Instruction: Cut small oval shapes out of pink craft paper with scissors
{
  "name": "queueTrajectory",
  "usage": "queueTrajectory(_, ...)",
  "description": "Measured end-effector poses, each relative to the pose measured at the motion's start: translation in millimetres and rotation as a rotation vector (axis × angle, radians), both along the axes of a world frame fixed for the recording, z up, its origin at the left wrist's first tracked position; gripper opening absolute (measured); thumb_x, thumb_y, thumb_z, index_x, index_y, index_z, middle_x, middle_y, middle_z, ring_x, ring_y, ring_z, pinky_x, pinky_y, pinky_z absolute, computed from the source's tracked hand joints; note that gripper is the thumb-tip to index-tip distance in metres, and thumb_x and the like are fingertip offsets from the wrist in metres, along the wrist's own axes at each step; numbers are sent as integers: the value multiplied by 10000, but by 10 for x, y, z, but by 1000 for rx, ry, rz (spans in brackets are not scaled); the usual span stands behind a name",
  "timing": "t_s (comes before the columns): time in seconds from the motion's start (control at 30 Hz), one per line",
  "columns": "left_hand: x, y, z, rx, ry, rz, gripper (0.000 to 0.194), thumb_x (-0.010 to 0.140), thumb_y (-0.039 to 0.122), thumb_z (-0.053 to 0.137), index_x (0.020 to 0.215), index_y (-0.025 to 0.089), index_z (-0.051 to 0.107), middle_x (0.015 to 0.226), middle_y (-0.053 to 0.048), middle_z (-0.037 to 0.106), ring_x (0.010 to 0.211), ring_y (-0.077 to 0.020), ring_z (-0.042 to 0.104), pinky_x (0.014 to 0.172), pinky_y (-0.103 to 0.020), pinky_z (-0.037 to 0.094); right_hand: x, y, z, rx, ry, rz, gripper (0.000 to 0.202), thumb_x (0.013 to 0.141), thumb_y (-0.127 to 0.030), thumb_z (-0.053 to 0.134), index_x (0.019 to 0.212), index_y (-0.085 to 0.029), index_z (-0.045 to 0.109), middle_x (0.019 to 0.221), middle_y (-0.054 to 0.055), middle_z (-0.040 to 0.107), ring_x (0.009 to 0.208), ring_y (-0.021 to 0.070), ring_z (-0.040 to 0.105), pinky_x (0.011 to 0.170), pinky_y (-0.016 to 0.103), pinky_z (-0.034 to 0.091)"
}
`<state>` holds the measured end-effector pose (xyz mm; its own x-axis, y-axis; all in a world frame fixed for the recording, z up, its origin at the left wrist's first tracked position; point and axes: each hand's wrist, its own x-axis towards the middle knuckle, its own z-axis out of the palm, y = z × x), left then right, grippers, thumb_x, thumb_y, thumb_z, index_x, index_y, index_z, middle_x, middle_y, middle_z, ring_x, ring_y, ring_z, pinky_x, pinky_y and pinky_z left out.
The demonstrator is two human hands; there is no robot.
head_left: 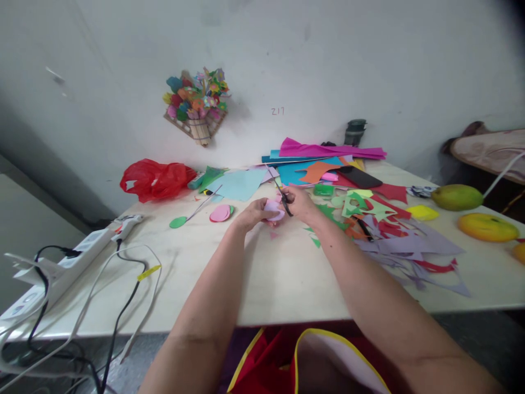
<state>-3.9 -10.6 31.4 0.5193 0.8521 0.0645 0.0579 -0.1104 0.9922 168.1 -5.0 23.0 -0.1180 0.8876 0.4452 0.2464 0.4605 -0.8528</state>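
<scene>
Near the middle of the table, my left hand (256, 212) pinches a piece of pink paper (271, 209) with a rounded outline. My right hand (301, 203) has its fingers in the black handles of a pair of scissors (283, 192), whose blades point up and away from me, beside the pink paper. Whether the blades touch the paper I cannot tell. To the left lie a small stack of pink, red and green paper circles (220, 213) and a green paper circle (178, 222) by a thin stick.
Colourful paper scraps (394, 241) spread over the right side, with mangoes (457, 197) beyond. A power strip (77, 251) with loose cables lies at left, a red plastic bag (156, 179) behind it. Rolled paper (328, 150) and a dark phone-like slab (358, 178) lie at the back.
</scene>
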Motion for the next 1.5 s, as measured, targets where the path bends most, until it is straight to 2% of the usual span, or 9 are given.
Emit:
queueTrajectory(0.27, 31, 51, -57, -63, -179, 91, 344, 574, 283, 794, 781, 110, 581, 649, -9, 610, 510, -89, 564, 508, -215, 476, -61, -44, 35, -50, 161, -132, 382, 554, -278, 654, 916, -179, 581, 712, -2, 615, 659, 150, 553, 595, 266, 435)
queueTrajectory(0.5, 191, 12, -108, -152, -386, 212, 343, 572, 269, 782, 826, 123, 602, 651, -5, 629, 494, -85, 563, 482, -194, 445, -121, -36, 25, -109, 321, -221, 483, 561, -356, 701, 994, -186, 569, 800, 23, 655, 693, 160, 591, 581, 272, 473)
queueTrajectory(0.77, 407, -49, -160, -91, -547, 413, 340, 577, 314, 785, 814, 117, 640, 671, -10, 629, 526, -92, 567, 544, -233, 484, -178, -62, 37, -93, 474, -268, 470, 514, -372, 713, 919, -176, 575, 614, -45, 597, 554, 123, 562, 513, 240, 441)
queueTrajectory(0.9, 401, -27, -161, -43, -523, 441, 363, 579, 314, 788, 831, 102, 636, 680, -24, 639, 580, -122, 612, 581, -250, 513, -159, -100, 84, -169, 518, -242, 431, 514, -350, 734, 876, -181, 573, 570, -59, 575, 513, 117, 561, 494, 234, 441)
queueTrajectory(1.03, 326, -5, -140, -56, -441, 429, 395, 624, 334, 769, 893, 100, 600, 650, -43, 646, 605, -175, 654, 576, -280, 528, -72, -112, 116, -244, 490, -198, 364, 568, -318, 740, 857, -184, 565, 547, -62, 563, 446, 92, 523, 465, 224, 435)
queueTrajectory(1.23, 234, 19, -128, -30, -418, 411, 381, 671, 323, 741, 924, 95, 569, 694, -79, 671, 645, -204, 681, 576, -278, 541, 101, -125, 115, -355, 280, -51, 268, 644, -331, 734, 786, -161, 584, 496, -47, 537, 410, 66, 474, 388, 176, 361)
queueTrajectory(1.37, 201, 37, -142, -33, -415, 380, 340, 690, 305, 728, 912, 90, 586, 694, -77, 673, 648, -190, 682, 593, -264, 548, 181, -131, 85, -407, 131, 96, 304, 682, -418, 708, 764, -152, 587, 502, -29, 551, 380, 57, 458, 346, 166, 300)
queueTrajectory(1.5, 168, 39, -147, -65, -395, 338, 329, 698, 295, 723, 911, 83, 588, 673, -77, 666, 645, -193, 682, 616, -281, 557, 219, -137, 74, -430, 39, 177, 320, 704, -447, 689, 762, -159, 560, 527, -15, 575, 374, 70, 484, 313, 174, 236)
